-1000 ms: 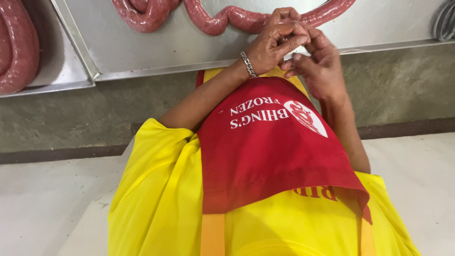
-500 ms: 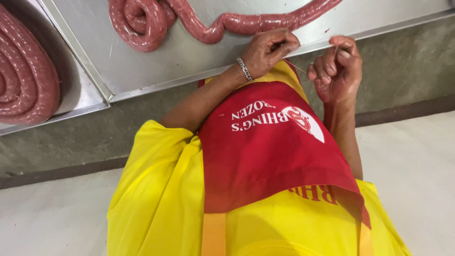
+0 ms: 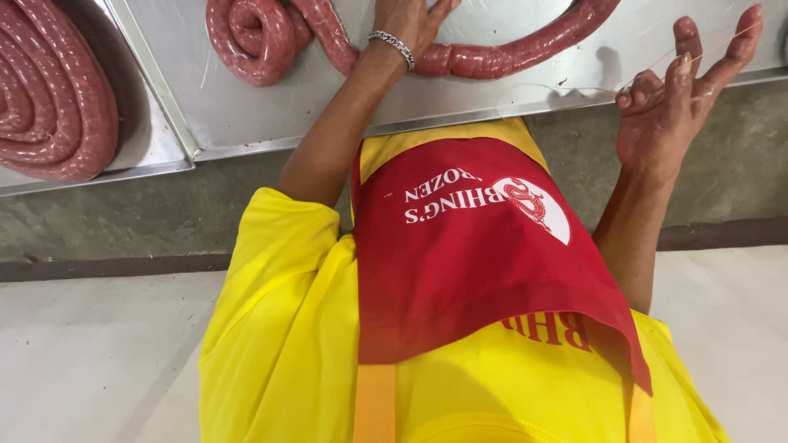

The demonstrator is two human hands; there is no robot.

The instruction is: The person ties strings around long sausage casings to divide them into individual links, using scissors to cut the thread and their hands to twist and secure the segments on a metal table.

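Observation:
A long raw red sausage [image 3: 509,57] lies on a steel table [image 3: 271,123], its left end wound into a small coil [image 3: 254,37]. My left hand [image 3: 406,18], with a silver bracelet [image 3: 392,43] at the wrist, rests on the sausage and grips it; the fingertips are cut off by the top edge. My right hand [image 3: 665,115] is raised at the table's front edge, away from the sausage. Its thumb and forefinger pinch a thin pale thread [image 3: 558,85] that runs back toward the sausage, while the other fingers are spread.
A second, larger sausage coil [image 3: 49,98] fills a steel tray [image 3: 156,139] at the left. Below the table is a grey concrete wall [image 3: 123,221] and a pale floor [image 3: 82,353]. My yellow shirt [image 3: 279,328] and red apron [image 3: 476,262] fill the lower middle.
My hands were together at the table edge. They have parted: the left moved up onto the sausage, the right swung out to the right, drawing the thread taut.

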